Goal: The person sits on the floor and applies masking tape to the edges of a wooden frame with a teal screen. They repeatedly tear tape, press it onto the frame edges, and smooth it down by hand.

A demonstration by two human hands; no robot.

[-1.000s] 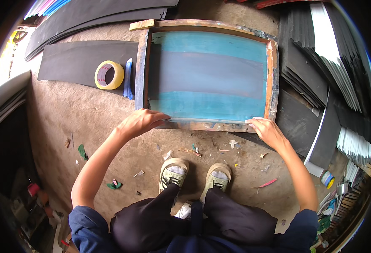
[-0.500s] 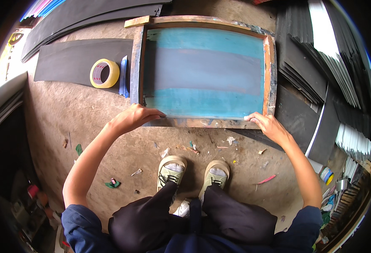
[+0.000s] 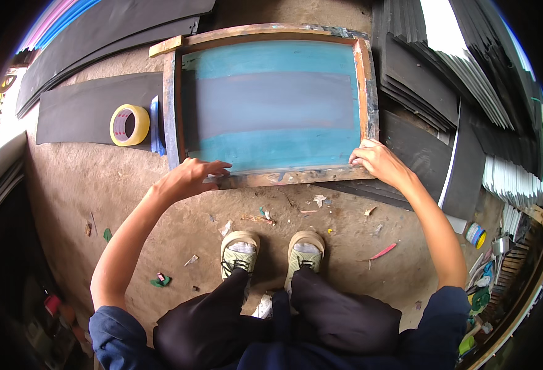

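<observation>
A wooden screen printing frame (image 3: 270, 179) with a teal mesh (image 3: 271, 55) lies before me; a greyish band crosses the mesh's middle. At the frame's near left corner, my left hand (image 3: 188, 177) holds the near rail, fingers over the top and thumb low on the front side. My right hand (image 3: 379, 161) is at the near right corner, its fingers bent over the same rail. The undersides of both grips are hidden. Left of the frame, a roll of yellowish tape (image 3: 140, 126) rests on a dark sheet (image 3: 74, 111), beside a narrow blue strip (image 3: 155, 126).
Stacked dark sheets (image 3: 416, 80) stand at the right, with white sheets (image 3: 509, 182) near them. More dark sheets (image 3: 111, 37) lie at the far left. Scraps, including a red strip (image 3: 382, 251), litter the floor (image 3: 179, 228) around my shoes (image 3: 240, 253). A small yellow-and-blue container (image 3: 475, 235) lies at the right.
The whole view has shifted, so the frame and tape appear farther left. My left fingers have spread a little, and my right hand sits closer to the frame's right corner.
</observation>
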